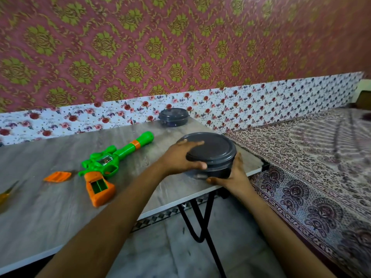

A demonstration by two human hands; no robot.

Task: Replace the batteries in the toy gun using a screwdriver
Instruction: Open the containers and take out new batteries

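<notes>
Surface: we note a counter with a grey wood-grain top and a pale edge, standing on thin black bent-rod legs. It sits against a wall papered in maroon with a green damask motif, above a white strip printed with small red flowers. A bed with a cover in a dense maroon-and-cream print adjoins the counter's right end. The floor is dull grey.

Task item: the toy gun lies flat on the counter, left of centre, with its barrel pointing toward the wall. It is glossy green plastic with an orange grip, and the battery compartment in the grip is uncovered. A ribbed orange battery cover lies apart to its left. A screwdriver with a yellow handle shows at the left edge, blurred.

Hands: we see the left hand curled over the lid rim of a round dark-grey container at the counter's near right corner, and the right hand gripping its side wall from below. A second round container sits at the back by the wall.
</notes>
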